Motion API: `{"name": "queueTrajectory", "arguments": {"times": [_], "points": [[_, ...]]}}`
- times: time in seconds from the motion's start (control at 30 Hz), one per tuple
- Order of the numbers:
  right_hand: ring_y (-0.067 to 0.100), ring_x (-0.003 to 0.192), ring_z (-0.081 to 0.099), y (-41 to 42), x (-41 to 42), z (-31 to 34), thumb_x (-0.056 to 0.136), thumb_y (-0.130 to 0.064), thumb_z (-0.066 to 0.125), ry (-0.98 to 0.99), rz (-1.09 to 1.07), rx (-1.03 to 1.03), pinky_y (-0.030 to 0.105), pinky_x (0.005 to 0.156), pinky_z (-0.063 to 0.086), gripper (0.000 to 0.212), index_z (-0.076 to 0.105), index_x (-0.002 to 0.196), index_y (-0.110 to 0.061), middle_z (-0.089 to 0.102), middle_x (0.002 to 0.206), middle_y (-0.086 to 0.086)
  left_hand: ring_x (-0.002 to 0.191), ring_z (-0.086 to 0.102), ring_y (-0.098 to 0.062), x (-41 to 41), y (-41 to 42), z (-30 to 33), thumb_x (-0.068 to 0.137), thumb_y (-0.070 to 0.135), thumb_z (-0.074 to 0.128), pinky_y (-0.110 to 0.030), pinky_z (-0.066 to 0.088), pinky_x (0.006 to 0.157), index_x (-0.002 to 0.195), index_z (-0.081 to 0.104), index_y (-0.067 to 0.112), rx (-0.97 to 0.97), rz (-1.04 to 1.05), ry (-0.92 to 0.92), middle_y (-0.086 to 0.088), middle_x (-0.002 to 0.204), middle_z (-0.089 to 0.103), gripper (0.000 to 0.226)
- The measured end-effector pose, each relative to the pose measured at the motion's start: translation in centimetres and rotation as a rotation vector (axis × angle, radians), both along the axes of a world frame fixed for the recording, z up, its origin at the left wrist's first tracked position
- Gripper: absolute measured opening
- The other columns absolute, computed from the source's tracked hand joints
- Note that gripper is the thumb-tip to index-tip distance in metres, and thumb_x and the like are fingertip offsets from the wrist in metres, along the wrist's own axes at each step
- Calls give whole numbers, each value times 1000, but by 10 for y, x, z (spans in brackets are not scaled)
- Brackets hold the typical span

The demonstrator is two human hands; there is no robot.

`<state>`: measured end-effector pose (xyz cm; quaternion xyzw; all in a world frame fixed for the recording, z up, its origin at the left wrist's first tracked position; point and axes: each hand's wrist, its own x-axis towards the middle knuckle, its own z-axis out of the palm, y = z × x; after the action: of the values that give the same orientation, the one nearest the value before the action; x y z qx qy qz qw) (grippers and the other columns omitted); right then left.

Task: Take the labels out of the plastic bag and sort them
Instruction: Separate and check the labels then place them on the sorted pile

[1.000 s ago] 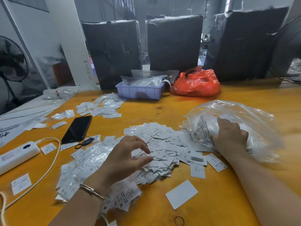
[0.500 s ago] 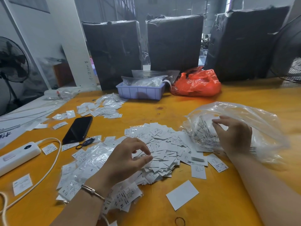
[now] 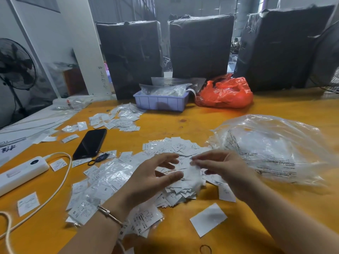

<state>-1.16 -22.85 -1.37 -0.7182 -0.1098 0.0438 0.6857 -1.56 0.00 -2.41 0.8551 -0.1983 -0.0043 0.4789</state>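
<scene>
A heap of small white size labels (image 3: 176,149) lies in the middle of the yellow table (image 3: 183,226). To its right lies a big clear plastic bag (image 3: 271,149), crumpled, with print on it. My right hand (image 3: 220,167) is out of the bag and hovers over the heap, pinching a blurred bunch of white labels (image 3: 192,173). My left hand (image 3: 152,178) faces it with spread fingers, the thumb close under the bunch. Small clear packets with labels (image 3: 110,180) lie left of the heap.
A black phone (image 3: 90,143) and a white power strip (image 3: 22,171) with its cable lie at the left. A second label pile (image 3: 119,120), a lilac tray (image 3: 161,101) and a red bag (image 3: 225,94) sit further back. A loose white card (image 3: 208,219) lies near the front.
My right hand has come out of the plastic bag and moved left over the heap with a bunch of labels. My left hand has opened up and risen to meet it.
</scene>
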Motion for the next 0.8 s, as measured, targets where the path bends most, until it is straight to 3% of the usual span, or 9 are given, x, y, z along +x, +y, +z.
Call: {"name": "queueTrajectory", "arguments": {"times": [0.07, 0.17, 0.27, 0.37, 0.43, 0.5, 0.57, 0.63, 0.8], "points": [[11, 81, 70, 11, -5, -3, 72, -19, 78, -91, 13, -34, 17, 64, 52, 13, 78, 85, -18, 76, 87, 1, 98, 67, -1, -2, -3, 0, 72, 57, 75, -17, 55, 78, 124, 60, 34, -9, -56, 53, 15, 107, 71, 58], [8, 81, 71, 16, -8, -7, 78, -8, 75, -154, 4, -10, 13, 65, 50, 11, 79, 83, -17, 76, 84, 0, 78, 73, -13, -4, -7, 0, 80, 29, 81, -21, 56, 70, 108, 65, 23, -48, -61, 47, 1, 86, 75, 33], [7, 81, 70, 16, -8, -7, 78, -7, 74, -141, -3, 21, 11, 62, 49, 13, 79, 86, -15, 76, 85, 0, 69, 72, -18, -4, -7, 2, 83, 9, 77, -24, 56, 66, 98, 69, 11, -128, -24, 47, -6, 77, 74, 17], [10, 79, 70, 12, -5, -5, 79, -16, 74, -130, -28, -15, 14, 62, 50, 13, 78, 91, -19, 76, 86, -2, 69, 68, -16, -4, -6, 4, 85, 5, 73, -27, 56, 66, 87, 75, 11, -119, 8, -1, -4, 75, 73, 7], [7, 76, 69, 6, -2, -5, 81, -18, 73, -212, -153, -151, 15, 63, 51, 13, 76, 94, -21, 75, 83, -5, 73, 66, -17, -3, -4, 5, 86, 9, 73, -34, 56, 70, 84, 75, 15, -114, 81, -56, -1, 76, 72, 7], [3, 71, 64, -3, 4, -6, 84, -12, 71, -390, -310, -413, 17, 63, 51, 14, 75, 94, -21, 72, 79, -10, 76, 65, -19, -1, 0, 6, 86, 14, 72, -36, 54, 72, 83, 72, 14, -152, 173, -94, -1, 77, 71, 3], [2, 73, 61, -10, 8, -5, 84, -7, 67, -451, -368, -671, 25, 67, 54, 20, 75, 96, -21, 70, 83, -12, 77, 67, -19, 1, 4, 8, 86, 16, 72, -30, 54, 70, 84, 69, 10, -244, 239, -73, -4, 78, 72, 7], [4, 78, 60, -16, 10, -5, 83, -6, 65, -391, -348, -850, 30, 71, 54, 24, 74, 96, -23, 69, 88, -11, 78, 70, -17, 1, 6, 10, 85, 9, 72, -21, 54, 68, 84, 66, 6, -352, 267, -26, -7, 81, 75, 7], [-2, 91, 53, -14, 9, -3, 77, -19, 73, -340, -86, -827, 19, 72, 45, 31, 64, 103, -32, 59, 100, -17, 72, 71, -16, 1, 5, 8, 86, -6, 65, -15, 51, 62, 84, 63, 2, -403, 314, -12, -10, 78, 75, 9]]}}
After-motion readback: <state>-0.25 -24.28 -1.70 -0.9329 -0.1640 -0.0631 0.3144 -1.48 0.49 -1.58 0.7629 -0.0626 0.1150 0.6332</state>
